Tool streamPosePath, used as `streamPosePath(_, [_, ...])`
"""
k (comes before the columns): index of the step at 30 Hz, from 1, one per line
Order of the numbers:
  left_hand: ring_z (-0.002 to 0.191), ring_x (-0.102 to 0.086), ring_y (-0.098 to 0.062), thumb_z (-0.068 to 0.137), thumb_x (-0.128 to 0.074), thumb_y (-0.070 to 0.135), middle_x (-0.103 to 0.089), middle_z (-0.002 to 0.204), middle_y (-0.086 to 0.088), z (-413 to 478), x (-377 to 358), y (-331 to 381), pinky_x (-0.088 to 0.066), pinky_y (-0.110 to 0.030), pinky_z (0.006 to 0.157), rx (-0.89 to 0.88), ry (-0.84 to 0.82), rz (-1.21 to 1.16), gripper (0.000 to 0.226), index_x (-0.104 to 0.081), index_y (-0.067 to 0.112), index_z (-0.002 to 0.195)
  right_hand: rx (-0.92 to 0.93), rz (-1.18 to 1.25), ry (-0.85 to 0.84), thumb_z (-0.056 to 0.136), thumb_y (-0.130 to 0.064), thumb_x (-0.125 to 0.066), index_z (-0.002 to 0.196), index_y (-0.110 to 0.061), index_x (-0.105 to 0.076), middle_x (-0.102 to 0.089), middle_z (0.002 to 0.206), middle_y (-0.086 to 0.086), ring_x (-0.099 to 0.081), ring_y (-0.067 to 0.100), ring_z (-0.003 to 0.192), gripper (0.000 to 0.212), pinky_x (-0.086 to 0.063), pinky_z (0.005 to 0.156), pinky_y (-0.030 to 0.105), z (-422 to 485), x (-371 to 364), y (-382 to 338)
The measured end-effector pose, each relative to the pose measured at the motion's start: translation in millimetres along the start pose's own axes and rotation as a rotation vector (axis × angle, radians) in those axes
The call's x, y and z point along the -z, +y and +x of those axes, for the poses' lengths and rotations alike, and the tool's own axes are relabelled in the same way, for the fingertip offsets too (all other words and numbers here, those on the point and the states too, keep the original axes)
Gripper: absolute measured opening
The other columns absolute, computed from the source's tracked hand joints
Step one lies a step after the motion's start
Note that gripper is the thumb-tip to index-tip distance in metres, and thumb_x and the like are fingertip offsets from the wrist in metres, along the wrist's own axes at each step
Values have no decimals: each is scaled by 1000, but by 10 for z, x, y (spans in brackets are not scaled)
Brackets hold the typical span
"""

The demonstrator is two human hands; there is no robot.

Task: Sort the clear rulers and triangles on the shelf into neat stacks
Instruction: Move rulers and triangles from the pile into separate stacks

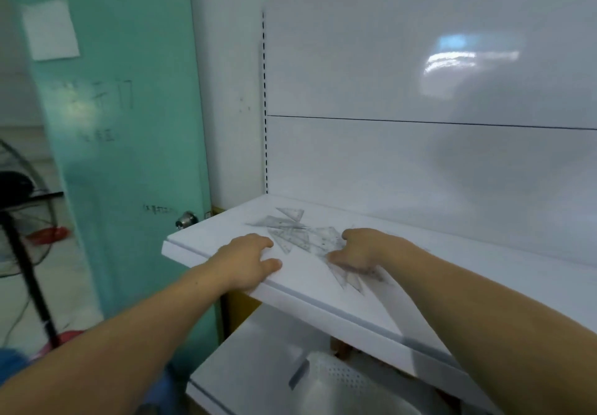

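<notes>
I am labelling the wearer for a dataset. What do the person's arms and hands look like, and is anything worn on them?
The left forearm and right forearm are bare up to the frame's edge: no sleeves show. The left hand and right hand wear no gloves. No watch, bracelet or ring shows, though the picture is somewhat blurred.

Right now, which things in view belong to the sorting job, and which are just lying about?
Job: scattered clear triangles, the white shelf under them, left hand on its front edge, right hand over the triangles.
Lying about: teal door, doorknob, paper sheet on the door, fan stand.
</notes>
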State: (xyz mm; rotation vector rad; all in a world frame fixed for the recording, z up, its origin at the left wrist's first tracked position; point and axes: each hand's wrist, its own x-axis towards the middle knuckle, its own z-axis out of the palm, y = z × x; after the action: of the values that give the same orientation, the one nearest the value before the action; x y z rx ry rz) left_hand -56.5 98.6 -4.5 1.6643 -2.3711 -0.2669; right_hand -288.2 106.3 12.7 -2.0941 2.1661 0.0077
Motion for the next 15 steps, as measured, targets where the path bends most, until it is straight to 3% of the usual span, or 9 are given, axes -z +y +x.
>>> streamPosePath(5, [141, -25, -19, 89, -50, 53, -24, 155, 3, 580, 37, -142, -23, -38, 115, -2, -10, 39, 67, -28, 27, 146, 103, 20, -5, 89, -48, -54, 139, -14, -44, -41, 145, 6, -41, 25, 130, 62, -36, 105, 35, 482, 133, -26])
streamPosePath(9, [145, -12, -20, 90, -48, 56, -7, 159, 3, 946, -1, -207, -14, -40, 118, -13, -116, 30, 73, -16, 30, 150, 142, 85, -45, 84, -41, -64, 134, -17, -52, -53, 133, 1, -51, 20, 118, 56, -40, 99, 30, 780, 236, 1])
streamPosePath(11, [139, -28, -22, 91, -49, 51, -27, 154, 0, 1071, -3, -233, -25, -37, 114, -45, -125, 37, 61, -32, 28, 145, 153, 100, -34, 85, -37, -63, 125, -17, -61, -63, 120, 1, -57, 17, 104, 44, -44, 92, 28, 891, 239, 12])
streamPosePath(13, [121, -47, -20, 90, -55, 45, -51, 134, 0, 1187, 13, -286, -39, -32, 101, -89, -58, 10, 44, -54, 27, 130, 149, 124, -10, 86, -32, -61, 114, -17, -67, -68, 111, 0, -60, 15, 96, 32, -46, 86, 27, 970, 236, 12])
streamPosePath(15, [103, -53, -14, 87, -61, 40, -59, 116, 3, 1265, 26, -334, -43, -27, 88, -128, -6, -32, 35, -61, 26, 120, 120, 138, 11, 86, -30, -60, 108, -15, -69, -68, 111, -1, -60, 16, 95, 28, -47, 84, 26, 1023, 237, 0])
